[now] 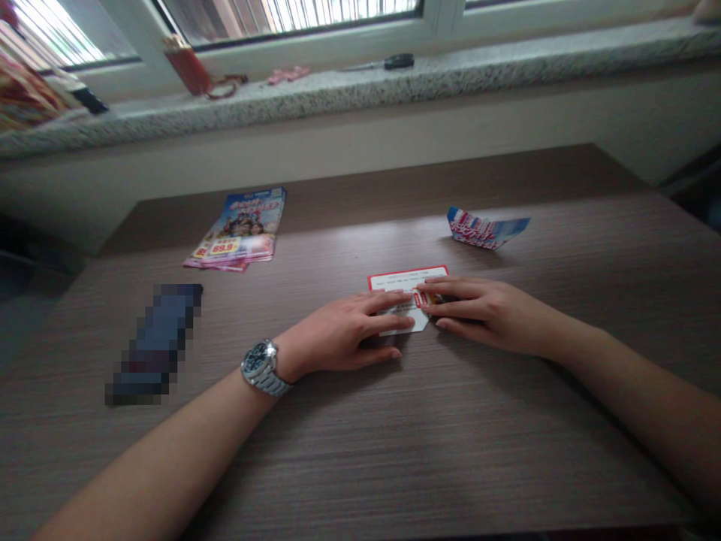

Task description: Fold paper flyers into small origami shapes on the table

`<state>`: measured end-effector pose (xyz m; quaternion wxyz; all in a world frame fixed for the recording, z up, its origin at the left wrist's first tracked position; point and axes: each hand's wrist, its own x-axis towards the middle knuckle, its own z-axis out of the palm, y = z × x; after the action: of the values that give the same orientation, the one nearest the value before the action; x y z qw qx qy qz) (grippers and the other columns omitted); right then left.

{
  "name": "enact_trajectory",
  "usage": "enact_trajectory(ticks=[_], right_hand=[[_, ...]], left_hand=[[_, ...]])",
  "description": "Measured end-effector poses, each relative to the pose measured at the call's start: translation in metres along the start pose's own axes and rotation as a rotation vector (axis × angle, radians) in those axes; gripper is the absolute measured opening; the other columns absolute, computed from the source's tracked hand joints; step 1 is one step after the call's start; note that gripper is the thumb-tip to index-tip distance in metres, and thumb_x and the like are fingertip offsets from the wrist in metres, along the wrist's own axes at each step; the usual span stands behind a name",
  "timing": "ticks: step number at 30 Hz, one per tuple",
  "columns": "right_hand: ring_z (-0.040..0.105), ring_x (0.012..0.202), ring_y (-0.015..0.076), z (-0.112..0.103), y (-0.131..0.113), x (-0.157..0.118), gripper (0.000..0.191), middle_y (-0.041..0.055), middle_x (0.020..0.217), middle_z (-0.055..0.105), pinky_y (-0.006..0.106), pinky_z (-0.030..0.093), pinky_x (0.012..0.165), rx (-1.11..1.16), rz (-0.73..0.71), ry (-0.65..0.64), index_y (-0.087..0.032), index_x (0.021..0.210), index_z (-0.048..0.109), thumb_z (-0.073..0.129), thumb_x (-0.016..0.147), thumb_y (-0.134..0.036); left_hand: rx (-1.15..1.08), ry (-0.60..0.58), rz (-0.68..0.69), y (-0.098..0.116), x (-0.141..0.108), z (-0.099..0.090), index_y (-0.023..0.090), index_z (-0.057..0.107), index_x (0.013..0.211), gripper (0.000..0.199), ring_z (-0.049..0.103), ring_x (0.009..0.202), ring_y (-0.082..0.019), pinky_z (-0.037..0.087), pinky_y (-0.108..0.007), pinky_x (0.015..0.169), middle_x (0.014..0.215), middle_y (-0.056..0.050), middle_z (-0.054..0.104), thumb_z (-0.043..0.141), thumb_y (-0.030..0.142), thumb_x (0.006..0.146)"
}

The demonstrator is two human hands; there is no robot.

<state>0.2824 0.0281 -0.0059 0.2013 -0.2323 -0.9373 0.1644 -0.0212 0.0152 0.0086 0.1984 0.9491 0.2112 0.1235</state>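
A small sheet of paper (405,279) with a red border and a cut or folded lower corner lies on the brown table (338,451). My left hand (352,328) rests flat on its left part, fingers spread, with a metal watch (260,362) on the wrist. From the right, my right hand (478,309) lies over the sheet's right side, fingers apart and pointing left. Between the fingertips shows a small red and yellow printed patch. A folded blue and red leaflet (478,231) stands behind my right hand.
Flyers (242,229) lie stacked at the back left. A pixelated dark object (158,342) is on the left of the table. The stone windowsill (315,94) holds a screwdriver (399,61), a red item (188,68) and a pink item (288,74).
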Motion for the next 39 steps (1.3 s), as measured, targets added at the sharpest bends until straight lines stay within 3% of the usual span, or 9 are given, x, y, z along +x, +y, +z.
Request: enact_trajectory(ticks=[12, 25, 39], right_hand=[[0.066, 0.120, 0.0251, -0.003, -0.008, 0.005, 0.031, 0.0113, 0.131, 0.069, 0.042, 0.054, 0.104, 0.067, 0.026, 0.110, -0.025, 0.127, 0.069, 0.061, 0.097, -0.021], [0.065, 0.115, 0.0261, -0.007, -0.011, 0.004, 0.033, 0.0110, 0.123, 0.066, 0.043, 0.056, 0.101, 0.057, 0.069, 0.166, -0.027, 0.129, 0.068, 0.062, 0.096, -0.025], [0.061, 0.129, 0.0277, 0.001, -0.004, 0.003, 0.036, 0.0091, 0.142, 0.064, 0.050, 0.047, 0.112, -0.067, -0.002, 0.040, -0.027, 0.132, 0.068, 0.063, 0.096, -0.024]], left_hand=[[0.001, -0.006, 0.007, 0.000, -0.001, 0.001, 0.025, 0.056, 0.142, 0.045, 0.050, 0.141, -0.031, 0.045, -0.048, 0.115, 0.158, -0.015, 0.043, 0.060, 0.036, 0.099], [-0.003, -0.002, 0.012, 0.000, -0.001, 0.001, 0.023, 0.058, 0.140, 0.043, 0.051, 0.139, -0.031, 0.045, -0.047, 0.115, 0.158, -0.016, 0.044, 0.059, 0.038, 0.100], [0.000, 0.025, 0.028, 0.000, -0.001, 0.001, 0.022, 0.058, 0.141, 0.045, 0.050, 0.141, -0.032, 0.043, -0.047, 0.117, 0.158, -0.017, 0.044, 0.062, 0.035, 0.098]])
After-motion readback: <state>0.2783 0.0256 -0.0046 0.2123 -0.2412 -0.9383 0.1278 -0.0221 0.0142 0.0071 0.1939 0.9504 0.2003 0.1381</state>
